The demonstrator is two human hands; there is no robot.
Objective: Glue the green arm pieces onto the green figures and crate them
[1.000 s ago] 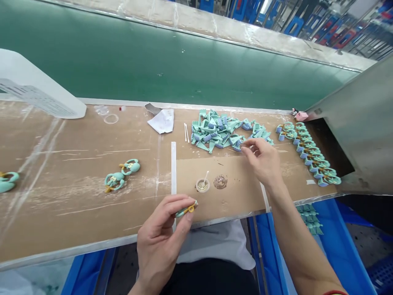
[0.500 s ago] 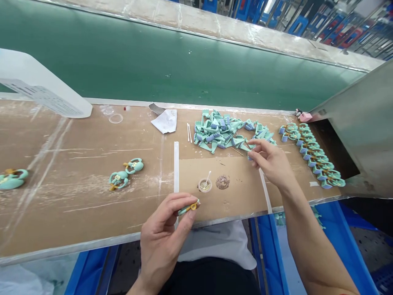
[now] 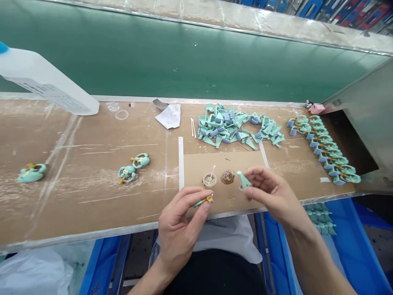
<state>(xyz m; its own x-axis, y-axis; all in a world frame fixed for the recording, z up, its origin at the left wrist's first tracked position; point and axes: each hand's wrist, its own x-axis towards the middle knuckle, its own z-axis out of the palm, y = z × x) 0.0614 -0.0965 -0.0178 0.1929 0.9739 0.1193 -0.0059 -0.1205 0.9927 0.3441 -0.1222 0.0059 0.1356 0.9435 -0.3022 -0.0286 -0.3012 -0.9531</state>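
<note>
Teal tapered piece in right hand.

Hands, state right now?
Left hand: closed on a teal-and-yellow piece.
Right hand: closed on a teal piece.

On my table I get, left to right along the back: bottle, scrap, swabs, pile. Cup in front of pile, stain just right of it, paired figures well left, row at far right.
</note>
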